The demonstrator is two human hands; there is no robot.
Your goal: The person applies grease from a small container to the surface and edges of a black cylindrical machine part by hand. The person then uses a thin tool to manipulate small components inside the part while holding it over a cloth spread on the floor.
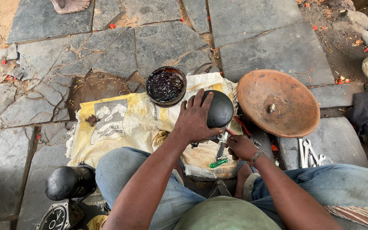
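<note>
My left hand (196, 118) presses down on a rounded black metal cover (219, 108) that rests on a dirty yellow-white sack (124, 123). Just below it, my right hand (240, 147) grips a small metal tool (222, 147) beside the cover's lower edge; red handles (240, 125) stick out to the right. A green-handled screwdriver (218, 163) lies on the sack under my right hand. A round tin of black grease (165, 86) stands on the sack just above my left hand.
A rusty shallow metal bowl (277, 102) with a small bolt in it sits to the right. Spanners (309, 152) lie below it. A black cylinder part (69, 183) and a round gauge (58, 217) lie lower left. Another person's bare foot (70, 5) shows top left. Cracked stone slabs surround the sack.
</note>
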